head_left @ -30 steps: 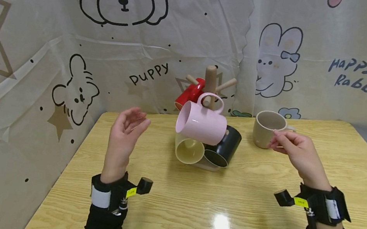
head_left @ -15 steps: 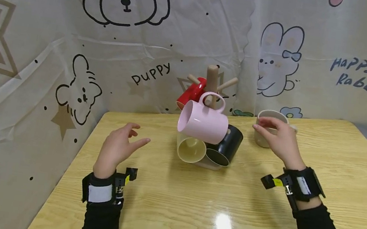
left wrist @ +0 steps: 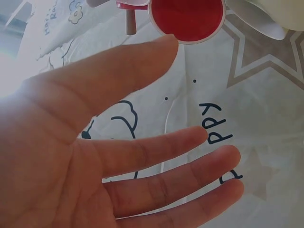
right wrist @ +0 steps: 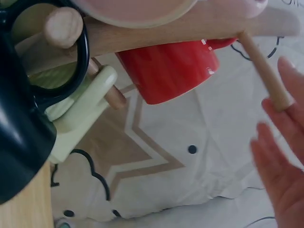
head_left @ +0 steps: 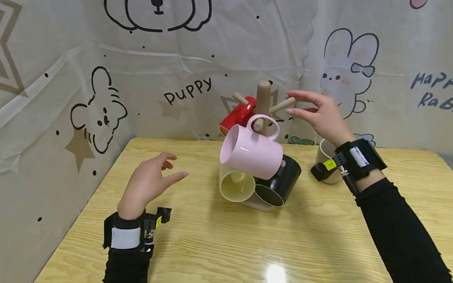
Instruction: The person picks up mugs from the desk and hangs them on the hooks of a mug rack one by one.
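A wooden mug tree [head_left: 263, 98] stands on the table with mugs on its pegs. Facing me is a pink mug [head_left: 252, 154], its handle looped over a front peg. A red mug [head_left: 242, 112] hangs behind it; a black mug [head_left: 283, 181] and a pale yellow mug [head_left: 230, 188] hang lower down. My right hand [head_left: 326, 120] is at the tip of the bare upper right peg [right wrist: 263, 71], thumb and fingers apart around it. My left hand [head_left: 144, 185] hovers left of the tree, fingers spread, holding nothing.
A beige mug [head_left: 327, 168] stands on the wooden table [head_left: 214, 256] at the right, partly hidden behind my right wrist and its camera. A printed cloth [head_left: 225, 25] hangs behind the table and along its left side.
My right hand has moved left and up, from beside the beige mug, passing in front of it, to the bare peg. My left hand has dropped lower and its fingers have spread. The mugs stay put.
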`<state>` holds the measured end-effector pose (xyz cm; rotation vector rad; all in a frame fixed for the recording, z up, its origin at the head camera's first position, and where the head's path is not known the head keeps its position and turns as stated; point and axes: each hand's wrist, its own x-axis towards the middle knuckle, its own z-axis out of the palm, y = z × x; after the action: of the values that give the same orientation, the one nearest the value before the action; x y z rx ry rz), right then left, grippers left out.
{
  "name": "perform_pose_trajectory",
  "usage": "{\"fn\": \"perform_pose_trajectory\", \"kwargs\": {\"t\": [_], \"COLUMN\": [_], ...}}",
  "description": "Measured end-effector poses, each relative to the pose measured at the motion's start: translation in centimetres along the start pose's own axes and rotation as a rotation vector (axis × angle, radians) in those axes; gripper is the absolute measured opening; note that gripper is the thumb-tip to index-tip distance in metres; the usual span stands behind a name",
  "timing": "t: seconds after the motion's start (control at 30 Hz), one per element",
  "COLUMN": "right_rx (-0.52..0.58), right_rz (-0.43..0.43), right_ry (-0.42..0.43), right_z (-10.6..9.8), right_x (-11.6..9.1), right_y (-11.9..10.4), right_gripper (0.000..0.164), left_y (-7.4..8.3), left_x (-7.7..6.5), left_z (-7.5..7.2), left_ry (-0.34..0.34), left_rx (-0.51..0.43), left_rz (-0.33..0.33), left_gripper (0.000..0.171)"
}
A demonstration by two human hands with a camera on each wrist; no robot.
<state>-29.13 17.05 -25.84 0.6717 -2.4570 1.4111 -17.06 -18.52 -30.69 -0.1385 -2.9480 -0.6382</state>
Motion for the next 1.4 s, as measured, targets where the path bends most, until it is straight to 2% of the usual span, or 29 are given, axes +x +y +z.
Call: {"fn": "perform_pose_trajectory", "kwargs": {"t": [0.17,0.33,0.57,0.8,0.9,1.1,1.4], "right_rx": [0.073,0.107,0.006,-0.038,-0.079,-0.134,-0.260], "right_rz": [0.032,0.003,-0.085,-0.196,-0.241,-0.279,-0.351], "right_ry": [0.045,0.110,0.192,0.275,0.337,0.450,0.552], "right_z": [0.5,0.8,1.1,1.9,2.2,2.8,3.9], "right_x": [0.6,0.6,0.3,0.0,-0.3,-1.2,-2.2], "right_y": [0.1,0.3,0.8,1.0,0.8,0.1,-1.5], "right_gripper": [0.030,0.027,0.026,0.024,0.023,0.025,0.026], "left_y": [0.2,0.4,0.6,0.5,0.4,0.4,0.2], "left_x": [0.0,0.1,0.3,0.2,0.2,0.2,0.2], "left_z": [0.3,0.6,0.7,0.6,0.6,0.6,0.5], "left_ry": [-0.004,-0.003,0.006,0.012,0.019,0.022,0.029], "left_rx": [-0.005,-0.015,0.001,0.006,0.006,-0.005,-0.029], "left_rz": [0.006,0.016,0.019,0.008,0.006,0.001,-0.013], "left_gripper": [0.055,0.054,0.053,0.054,0.053,0.053,0.054]}}
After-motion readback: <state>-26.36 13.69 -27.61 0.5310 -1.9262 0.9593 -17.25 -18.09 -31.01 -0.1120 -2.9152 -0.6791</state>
